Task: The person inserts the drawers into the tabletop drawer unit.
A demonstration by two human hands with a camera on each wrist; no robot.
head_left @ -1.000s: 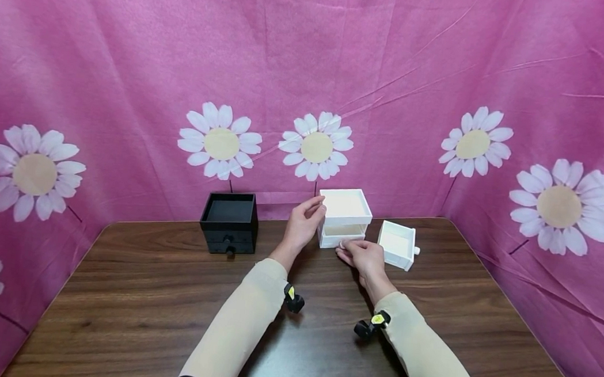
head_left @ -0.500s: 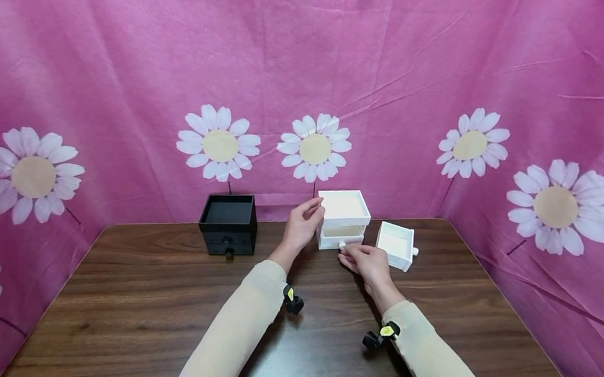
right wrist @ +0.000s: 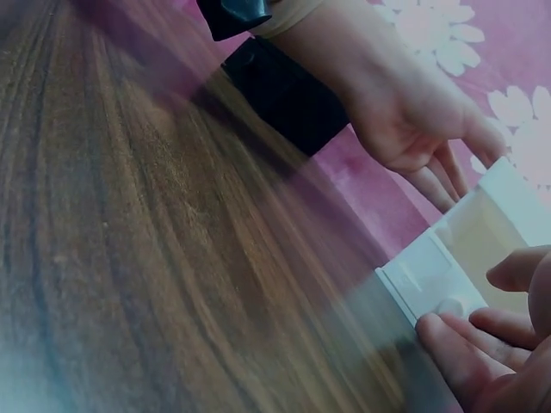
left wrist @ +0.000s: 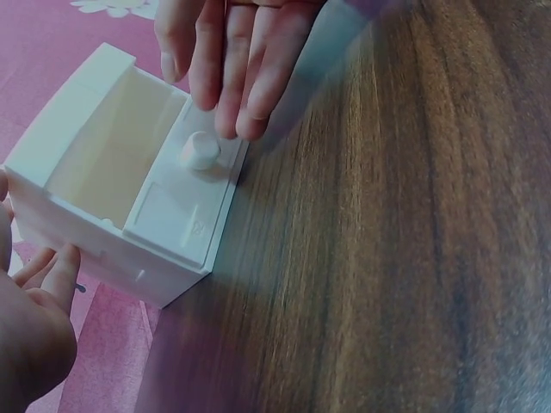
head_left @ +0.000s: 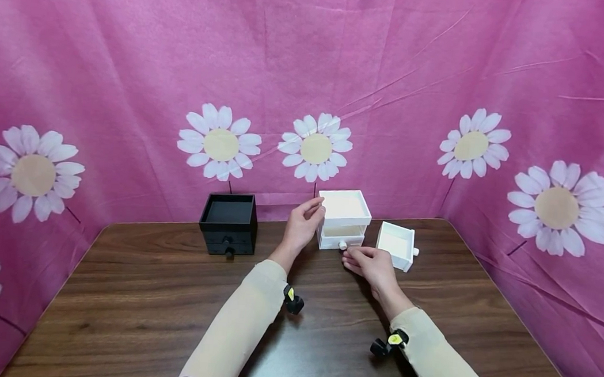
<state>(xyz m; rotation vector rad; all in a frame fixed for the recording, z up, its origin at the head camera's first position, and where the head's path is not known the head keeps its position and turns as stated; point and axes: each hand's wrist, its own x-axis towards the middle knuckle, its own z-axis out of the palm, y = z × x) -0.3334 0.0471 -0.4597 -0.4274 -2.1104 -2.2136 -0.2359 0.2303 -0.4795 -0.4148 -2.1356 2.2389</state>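
Observation:
A white two-tier drawer box (head_left: 344,214) stands near the back of the table. Its lower drawer sits in place with a round white knob (left wrist: 202,151) in front, while the upper slot holds no drawer and shows its inside. My left hand (head_left: 301,226) rests extended fingertips against the box's left side, close to the top tray's corner. Right by the knob is my right hand (head_left: 372,266), its fingers loosely extended together, with the knob standing free beside the fingertips. A loose white drawer (head_left: 396,246) with its own knob lies to the right of the box.
A black drawer box (head_left: 228,224) with an open-topped tray stands left of the white one. The wooden table (head_left: 144,306) ends at the back against a pink flowered curtain (head_left: 382,72). Small black cameras (head_left: 293,300) are strapped to both wrists.
The right hand has let go of the lower drawer's knob and drawn slightly back to the right. The left hand and both boxes have stayed in place.

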